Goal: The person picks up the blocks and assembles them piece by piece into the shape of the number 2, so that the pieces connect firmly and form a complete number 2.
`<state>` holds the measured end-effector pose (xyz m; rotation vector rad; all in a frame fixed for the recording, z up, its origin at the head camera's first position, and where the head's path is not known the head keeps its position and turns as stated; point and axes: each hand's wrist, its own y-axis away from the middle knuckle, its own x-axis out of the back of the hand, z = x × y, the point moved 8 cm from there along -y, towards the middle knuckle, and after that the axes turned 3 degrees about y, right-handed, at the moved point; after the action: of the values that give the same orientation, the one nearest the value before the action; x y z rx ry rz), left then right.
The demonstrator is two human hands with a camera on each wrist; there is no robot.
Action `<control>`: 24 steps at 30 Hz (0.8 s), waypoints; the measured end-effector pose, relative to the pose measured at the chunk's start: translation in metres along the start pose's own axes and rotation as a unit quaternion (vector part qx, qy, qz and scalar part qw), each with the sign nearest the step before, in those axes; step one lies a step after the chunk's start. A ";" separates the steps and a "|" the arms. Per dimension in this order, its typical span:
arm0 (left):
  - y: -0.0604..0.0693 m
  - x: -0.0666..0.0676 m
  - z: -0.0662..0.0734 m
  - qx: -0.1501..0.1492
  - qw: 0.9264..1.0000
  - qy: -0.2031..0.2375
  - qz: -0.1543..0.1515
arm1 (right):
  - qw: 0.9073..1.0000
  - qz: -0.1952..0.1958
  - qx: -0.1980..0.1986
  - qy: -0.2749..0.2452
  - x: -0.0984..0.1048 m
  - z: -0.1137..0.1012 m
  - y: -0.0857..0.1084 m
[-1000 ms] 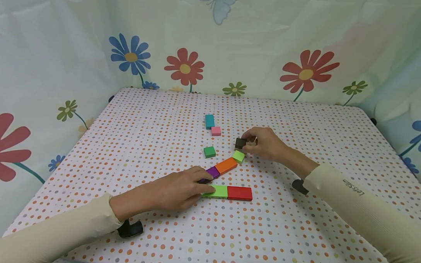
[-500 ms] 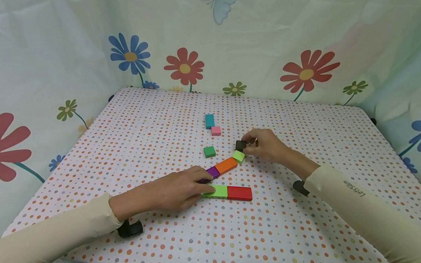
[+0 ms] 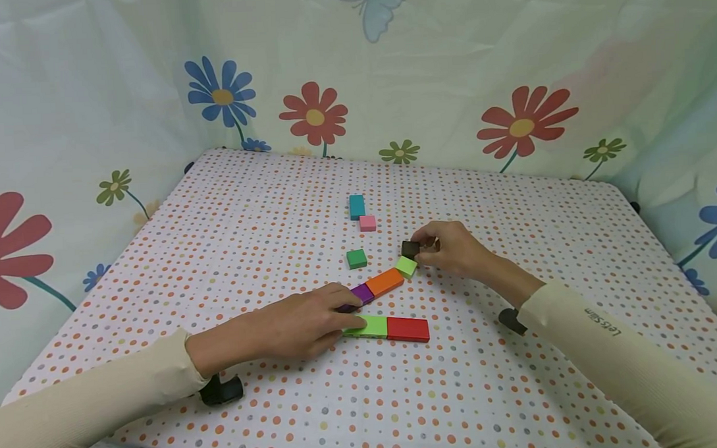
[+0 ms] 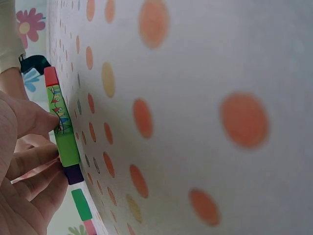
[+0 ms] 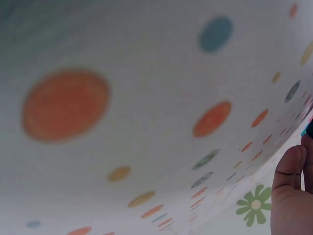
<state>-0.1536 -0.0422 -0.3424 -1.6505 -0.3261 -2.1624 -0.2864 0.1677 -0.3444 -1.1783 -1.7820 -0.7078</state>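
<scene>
In the head view, my right hand (image 3: 451,248) pinches a small black block (image 3: 410,249) between thumb and fingers. The black block sits directly behind a small lime block (image 3: 406,267), touching it or nearly so. An orange block (image 3: 385,282) and a purple block (image 3: 363,293) continue that slanting row. My left hand (image 3: 305,321) rests its fingers at the purple block and its thumb at a longer light green block (image 3: 370,326). A red block (image 3: 408,329) adjoins the green one. In the left wrist view, the thumb touches the green block's printed side (image 4: 61,117).
A dark green block (image 3: 356,258) lies alone behind the slanting row. Farther back, a pink block (image 3: 367,223) touches a teal block (image 3: 357,207). The dotted cloth (image 3: 264,234) covers the table, with a flowered curtain (image 3: 436,69) around it.
My right hand has brought the black block slightly nearer, down toward the small lime block. The left hand and the other blocks have stayed in place.
</scene>
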 end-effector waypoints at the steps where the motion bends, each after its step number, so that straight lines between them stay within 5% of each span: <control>1: 0.000 0.000 0.000 -0.001 1.000 0.000 0.002 | 1.000 -0.001 0.000 0.001 0.000 0.000 0.000; 24: 0.000 0.003 0.002 -0.011 1.000 0.005 0.011 | 1.000 -0.017 0.011 0.007 -0.005 -0.003 -0.001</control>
<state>-0.1530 -0.0417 -0.3393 -1.6468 -0.2804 -2.1649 -0.2849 0.1628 -0.3468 -1.1290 -1.7975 -0.7127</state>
